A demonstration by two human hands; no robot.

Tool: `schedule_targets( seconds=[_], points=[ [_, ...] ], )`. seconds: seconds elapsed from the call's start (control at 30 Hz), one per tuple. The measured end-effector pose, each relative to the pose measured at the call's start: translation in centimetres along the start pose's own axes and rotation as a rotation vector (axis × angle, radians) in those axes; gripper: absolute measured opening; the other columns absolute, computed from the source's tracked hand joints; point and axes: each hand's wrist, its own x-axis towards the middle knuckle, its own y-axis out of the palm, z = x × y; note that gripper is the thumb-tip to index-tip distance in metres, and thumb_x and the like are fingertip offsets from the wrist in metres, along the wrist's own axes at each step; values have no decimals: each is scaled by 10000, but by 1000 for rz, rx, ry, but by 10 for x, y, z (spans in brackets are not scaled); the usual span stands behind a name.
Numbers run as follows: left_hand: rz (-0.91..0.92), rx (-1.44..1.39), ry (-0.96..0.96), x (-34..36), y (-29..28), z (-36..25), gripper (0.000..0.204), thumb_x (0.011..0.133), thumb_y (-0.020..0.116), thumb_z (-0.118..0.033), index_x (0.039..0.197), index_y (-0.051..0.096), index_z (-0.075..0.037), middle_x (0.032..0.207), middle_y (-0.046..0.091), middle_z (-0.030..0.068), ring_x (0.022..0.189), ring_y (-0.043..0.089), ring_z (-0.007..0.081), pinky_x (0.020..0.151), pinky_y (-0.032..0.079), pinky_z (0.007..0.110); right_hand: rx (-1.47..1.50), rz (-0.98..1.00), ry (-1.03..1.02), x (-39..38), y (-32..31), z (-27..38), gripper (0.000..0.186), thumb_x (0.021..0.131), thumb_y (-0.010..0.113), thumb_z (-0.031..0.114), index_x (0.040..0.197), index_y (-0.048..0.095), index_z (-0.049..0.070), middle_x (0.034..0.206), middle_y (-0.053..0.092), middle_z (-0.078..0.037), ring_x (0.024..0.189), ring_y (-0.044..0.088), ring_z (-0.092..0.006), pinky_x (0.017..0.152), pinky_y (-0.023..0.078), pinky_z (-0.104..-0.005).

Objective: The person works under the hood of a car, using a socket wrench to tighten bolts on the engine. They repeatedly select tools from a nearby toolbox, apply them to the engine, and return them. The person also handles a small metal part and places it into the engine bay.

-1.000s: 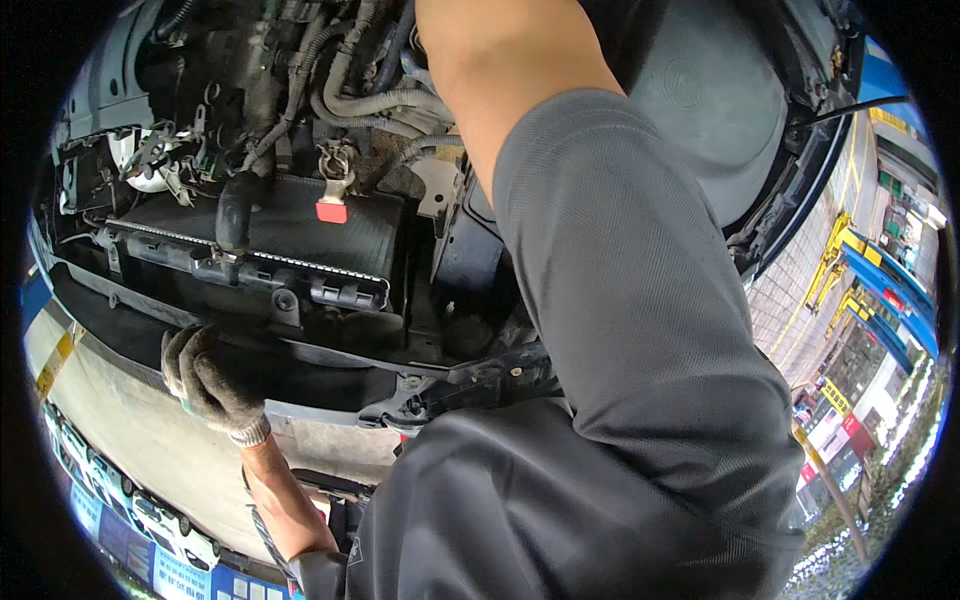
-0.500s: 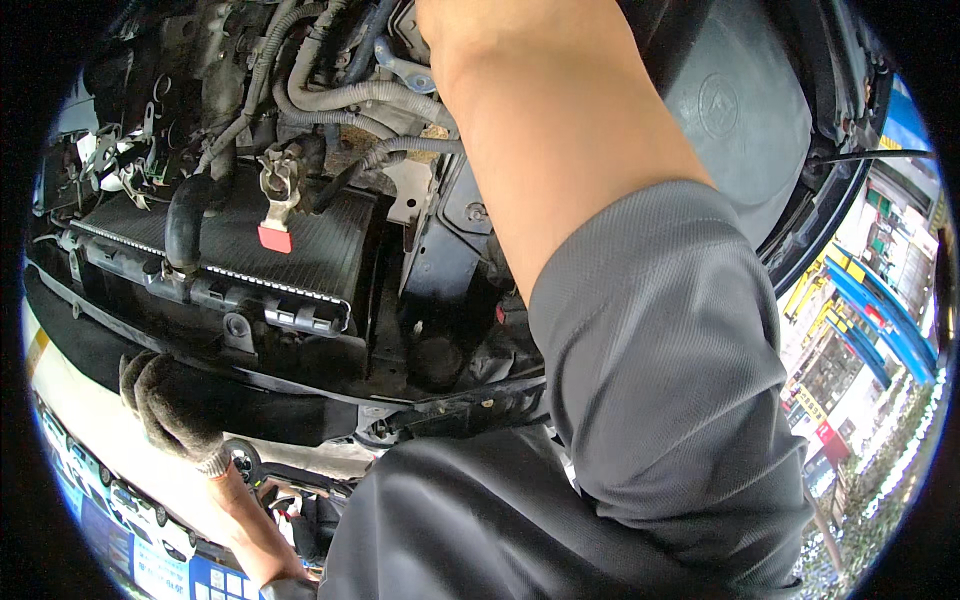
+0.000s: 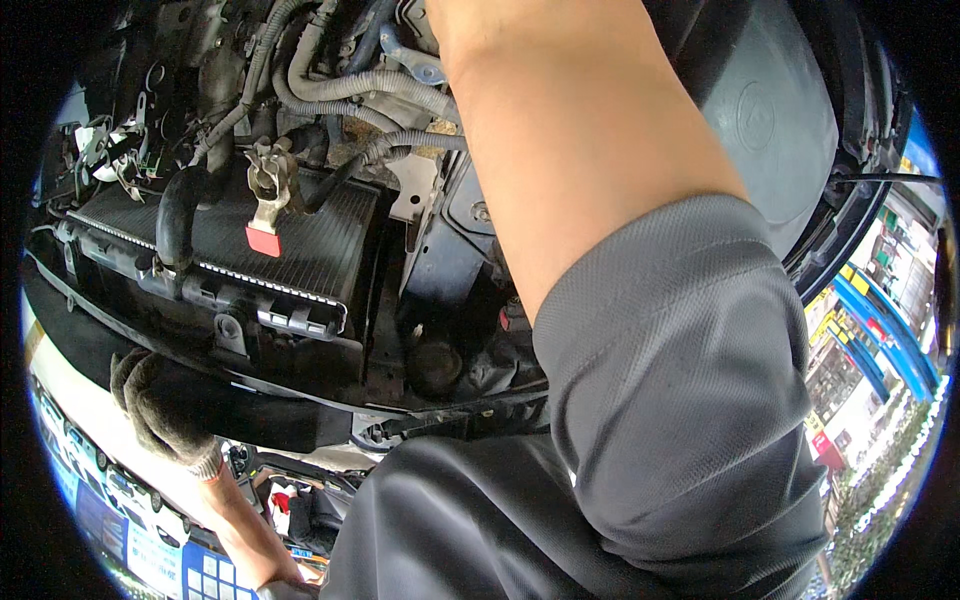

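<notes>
My left hand (image 3: 165, 410), in a dark knitted glove, rests on the black front panel (image 3: 290, 415) of a vehicle with its engine bay exposed. Its fingers lie loosely bent along the panel, and nothing shows in them. My right forearm (image 3: 560, 110), bare below a grey sleeve, reaches across the bay and leaves the picture at the top; the right hand is out of sight. Between the arms sits a black radiator (image 3: 320, 245) with a bent black hose (image 3: 180, 220) at its front. Above its core stands a metal clip (image 3: 270, 180) with a red tab.
Ribbed grey hoses (image 3: 390, 90) cross the bay behind the radiator. A large rounded grey cover (image 3: 770, 120) lies right of my forearm. Loose wiring and brackets (image 3: 125, 150) fill the left side. Blue lift parts (image 3: 885, 330) stand beyond the vehicle at the right.
The view has shifted slightly, and my right forearm sits a little farther right in it. My left hand stays on the front panel.
</notes>
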Motion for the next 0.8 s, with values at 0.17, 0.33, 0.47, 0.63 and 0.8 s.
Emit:
schedule_targets(
  seconds=[0.17,0.33,0.47,0.63,0.8],
  points=[
    [36,-33,-84,4,-2,-9,512,1096,564,-399,1280,727,50,1286,749,227,1259,674,480,1213,450,709,3,5,-8,-2,0,0,341,967,715,240,1235,828,63,1275,804,-237,1203,772,-427,1015,630,-510],
    [46,36,-25,4,-2,-4,556,1161,409,-383,1309,712,60,1312,739,236,1271,666,482,1205,469,687,2,13,-11,-3,-1,-1,330,965,715,232,1219,833,58,1274,805,-235,1199,774,-427,1008,632,-510],
    [92,22,-31,1,-7,-6,527,1172,411,-349,1323,697,67,1322,733,235,1278,657,477,1206,466,696,7,20,-24,3,-2,0,321,963,715,225,1206,837,55,1274,805,-234,1196,776,-426,1003,634,-511],
    [109,-13,-21,4,-7,-6,471,1173,439,-306,1328,677,69,1324,730,232,1274,655,481,1200,472,703,1,36,-23,6,-5,-1,311,961,715,217,1190,841,50,1274,806,-233,1192,778,-426,997,637,-512],
    [140,51,11,-7,-12,4,427,1162,464,-262,1356,669,59,1341,728,242,1279,654,487,1199,471,690,-16,49,-31,3,-7,-1,301,958,715,209,1174,846,45,1274,806,-231,1188,780,-425,990,639,-513]
  ],
)
